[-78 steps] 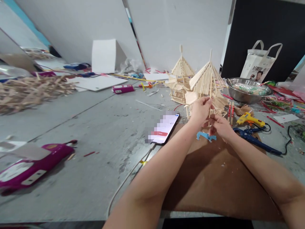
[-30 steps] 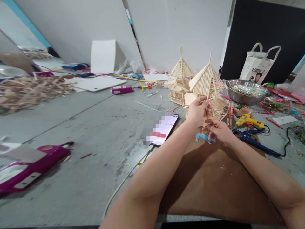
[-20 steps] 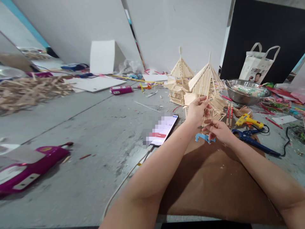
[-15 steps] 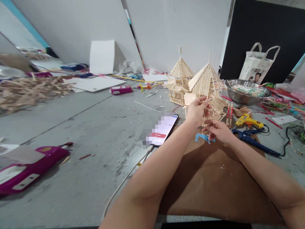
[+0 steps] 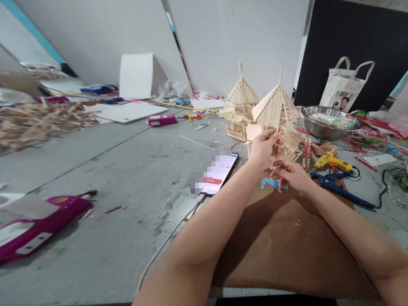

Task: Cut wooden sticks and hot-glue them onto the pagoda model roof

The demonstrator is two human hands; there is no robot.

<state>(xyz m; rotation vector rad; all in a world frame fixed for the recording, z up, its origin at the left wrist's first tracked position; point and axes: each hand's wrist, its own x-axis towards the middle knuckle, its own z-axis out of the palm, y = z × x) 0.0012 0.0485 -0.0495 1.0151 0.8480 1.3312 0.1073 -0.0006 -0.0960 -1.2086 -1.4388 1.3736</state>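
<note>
A model pavilion [image 5: 269, 111] made of thin wooden sticks, with a pointed roof and a spike on top, stands in front of me. My left hand [image 5: 264, 148] is at its front, thumb and fingers closed on a thin wooden stick [image 5: 272, 160] that runs down below them. Lower and to the right, my right hand [image 5: 293, 175] has its fingers bent together near the stick's bottom end. Whatever lies between those fingertips is too small to make out. A light-blue cut-out piece [image 5: 270, 183] lies just under the right fingers, on a brown board [image 5: 287, 250].
Behind stands a second stick pavilion [image 5: 237, 106]. Rightward are a yellow glue gun [image 5: 334, 161], dark-blue pliers-like tool [image 5: 342, 191] and steel bowl [image 5: 328, 131]. A phone [image 5: 219, 174] with a white cable [image 5: 168, 240] lies left of my arms, a purple power strip [image 5: 47, 221] farther left.
</note>
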